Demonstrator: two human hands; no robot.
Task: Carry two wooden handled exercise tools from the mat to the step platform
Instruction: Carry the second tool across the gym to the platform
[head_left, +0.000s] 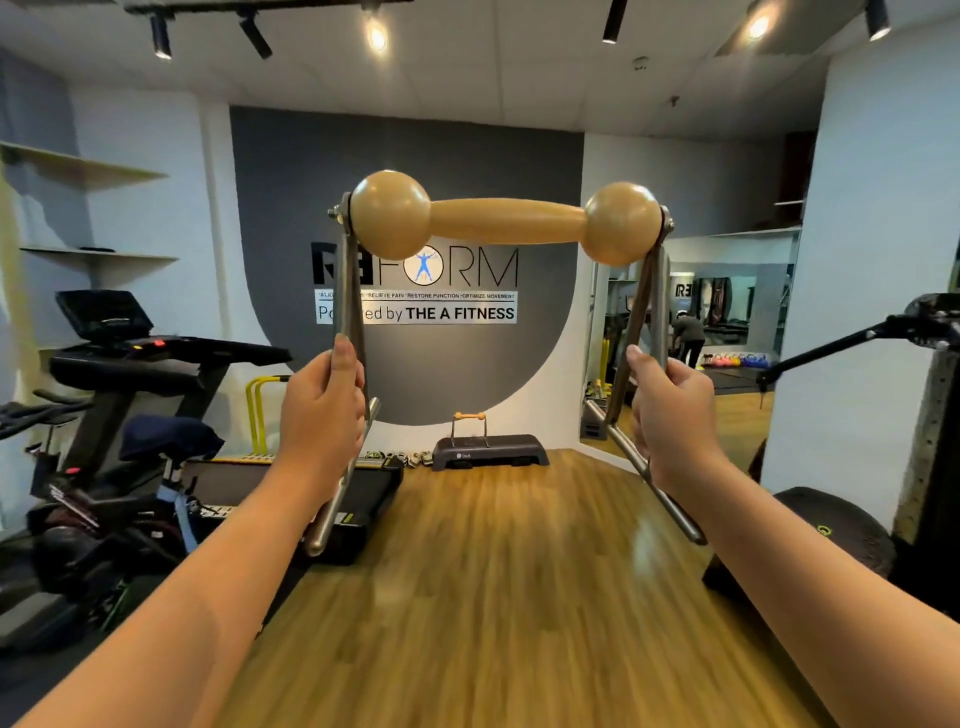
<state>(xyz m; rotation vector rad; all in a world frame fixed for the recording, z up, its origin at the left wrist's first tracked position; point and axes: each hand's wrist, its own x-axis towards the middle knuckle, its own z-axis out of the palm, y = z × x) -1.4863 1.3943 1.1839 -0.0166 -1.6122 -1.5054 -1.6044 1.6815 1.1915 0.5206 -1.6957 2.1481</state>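
Note:
I hold a wooden handled exercise tool (506, 221) up at chest height: a tan wooden bar with a ball at each end, mounted on a bent steel frame. My left hand (324, 410) grips the left steel leg, and my right hand (670, 410) grips the right one. Far ahead, against the back wall, stands the dark step platform (511, 451). A second wooden handled tool (469, 428) stands upright on the platform's left part. No mat is in view.
Wooden floor (498, 571) stretches between me and the platform. A treadmill (156, 358) and an exercise bike (104, 493) stand on the left. A black rounded object (826, 525) and a rack (930, 415) are on the right. Shoes (402, 458) lie left of the platform.

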